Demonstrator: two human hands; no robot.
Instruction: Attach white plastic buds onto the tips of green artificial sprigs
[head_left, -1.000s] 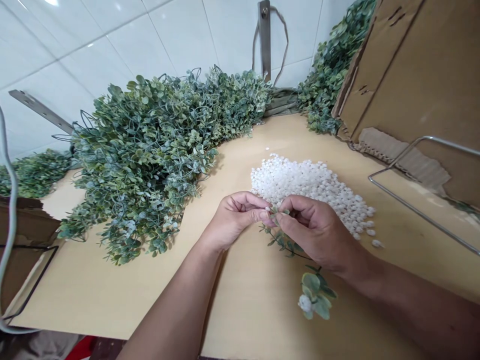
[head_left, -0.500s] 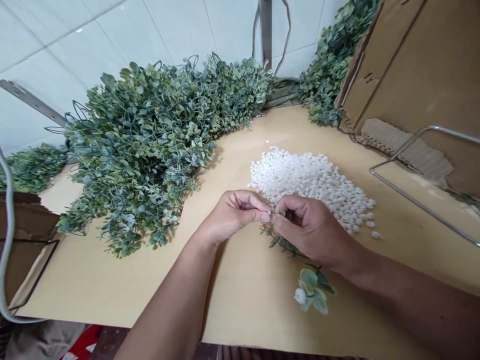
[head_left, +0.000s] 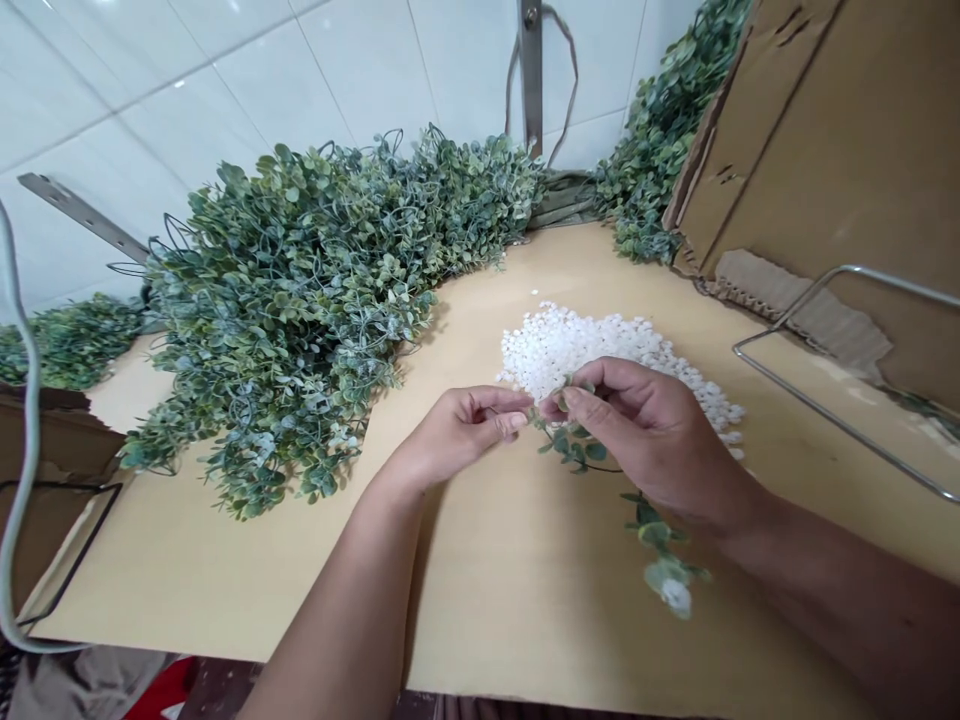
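Observation:
My right hand (head_left: 649, 425) pinches an artificial leaf sprig (head_left: 656, 535) between thumb and forefinger. The sprig's thin stem bends under the palm, its green leaves hanging below, with a small white piece at the low end. Just to the left, my left hand (head_left: 469, 430) has its thumb and forefinger pressed together beside the sprig's upper leaves; whatever lies between those fingertips is too small to make out. Behind both hands spreads a pile of small white plastic pieces (head_left: 592, 345), partly hidden by my right hand.
A large heap of artificial greenery (head_left: 300, 300) lies on the left of the tan board (head_left: 480, 600). More greenery (head_left: 652, 150) is at the back right beside a cardboard box (head_left: 847, 130). A bent metal wire frame (head_left: 847, 410) juts in from the right; a pale cable (head_left: 30, 430) hangs far left.
My right hand has moved slightly up and right with the sprig, away from my left fingertips. The sprig's low end has swung right.

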